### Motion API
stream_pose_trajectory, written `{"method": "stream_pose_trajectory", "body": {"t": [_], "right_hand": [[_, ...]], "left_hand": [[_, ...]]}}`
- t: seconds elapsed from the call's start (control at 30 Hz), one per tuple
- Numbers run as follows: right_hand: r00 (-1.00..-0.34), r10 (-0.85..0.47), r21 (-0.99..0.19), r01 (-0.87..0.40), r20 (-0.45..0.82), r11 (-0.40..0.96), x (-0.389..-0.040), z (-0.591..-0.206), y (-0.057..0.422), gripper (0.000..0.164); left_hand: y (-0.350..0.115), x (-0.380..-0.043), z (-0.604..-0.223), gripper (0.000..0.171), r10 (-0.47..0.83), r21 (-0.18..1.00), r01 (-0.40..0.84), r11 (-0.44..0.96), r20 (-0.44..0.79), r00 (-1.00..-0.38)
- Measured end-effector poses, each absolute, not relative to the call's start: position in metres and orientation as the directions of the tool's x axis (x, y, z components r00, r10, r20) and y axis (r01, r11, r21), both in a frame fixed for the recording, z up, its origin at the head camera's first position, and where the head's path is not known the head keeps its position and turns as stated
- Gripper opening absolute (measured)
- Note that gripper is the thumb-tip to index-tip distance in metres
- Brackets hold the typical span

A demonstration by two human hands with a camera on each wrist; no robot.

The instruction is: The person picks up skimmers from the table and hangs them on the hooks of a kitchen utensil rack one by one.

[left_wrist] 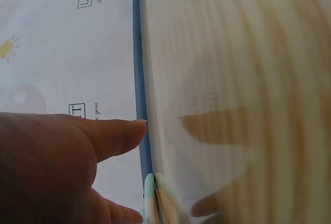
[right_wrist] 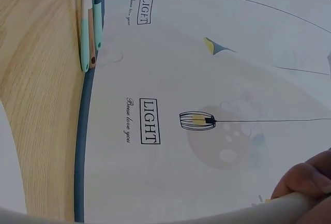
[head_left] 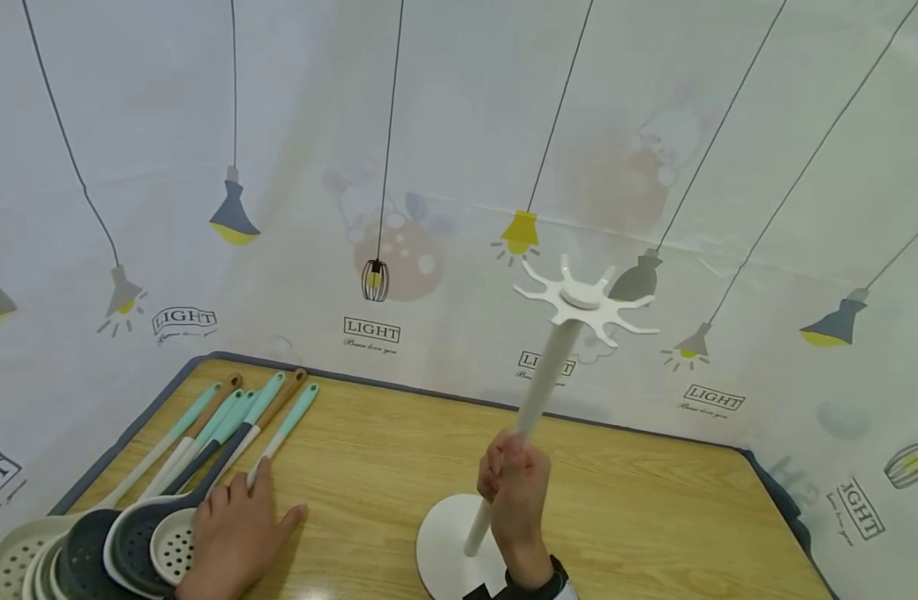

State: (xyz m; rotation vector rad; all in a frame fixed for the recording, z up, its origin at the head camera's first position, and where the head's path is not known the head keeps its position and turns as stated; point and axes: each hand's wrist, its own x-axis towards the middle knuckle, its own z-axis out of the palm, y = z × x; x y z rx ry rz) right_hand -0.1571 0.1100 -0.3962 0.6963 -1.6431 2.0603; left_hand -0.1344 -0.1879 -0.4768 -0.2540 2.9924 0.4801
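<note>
My right hand (head_left: 514, 492) grips the pole (head_left: 543, 387) of a white utensil stand. Several curved hooks (head_left: 584, 302) fan out at its top, and a round white base (head_left: 442, 533) is at its foot. In the right wrist view the fingers (right_wrist: 305, 182) close over the pole at the lower right. My left hand (head_left: 237, 533), thumb out and fingers extended, rests at a small white skimmer (head_left: 173, 546) with a mint-tipped handle (head_left: 299, 414). Part of that skimmer is hidden under the hand.
More utensils lie overlapping on the left of the wooden table (head_left: 368, 467), among them a dark slotted turner or ladle (head_left: 91, 550) and a cream skimmer (head_left: 23, 550). Their mint and brown handles point to the back edge. A lamp-printed sheet (head_left: 459, 125) hangs behind.
</note>
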Motion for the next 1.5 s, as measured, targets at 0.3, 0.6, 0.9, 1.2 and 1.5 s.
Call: {"method": "stream_pose_trajectory", "body": {"t": [0.3,0.6,0.9,1.2,1.5], "right_hand": [[-0.803,-0.053,-0.787,-0.564,0.593,-0.251,-0.151,-0.399,0.103,0.058],[-0.798,-0.112,-0.793,-0.553,0.593,-0.255,-0.145,-0.4,0.099,0.058],[-0.766,-0.153,-0.769,-0.569,0.624,-0.29,-0.142,-0.405,0.096,0.059],[-0.738,-0.203,-0.749,-0.554,0.644,-0.364,-0.139,-0.407,0.092,0.06],[-0.761,-0.224,-0.778,-0.517,0.608,-0.356,-0.132,-0.404,0.088,0.061]], "left_hand": [[-0.188,-0.134,-0.477,0.099,-0.147,0.309,-0.181,0.934,-0.129,-0.981],[-0.187,-0.135,-0.476,0.099,-0.151,0.315,-0.187,0.93,-0.137,-0.979],[-0.187,-0.135,-0.476,0.098,-0.153,0.311,-0.189,0.931,-0.135,-0.979],[-0.187,-0.135,-0.477,0.098,-0.154,0.316,-0.187,0.93,-0.126,-0.98],[-0.187,-0.135,-0.476,0.098,-0.153,0.316,-0.188,0.93,-0.132,-0.979]]}}
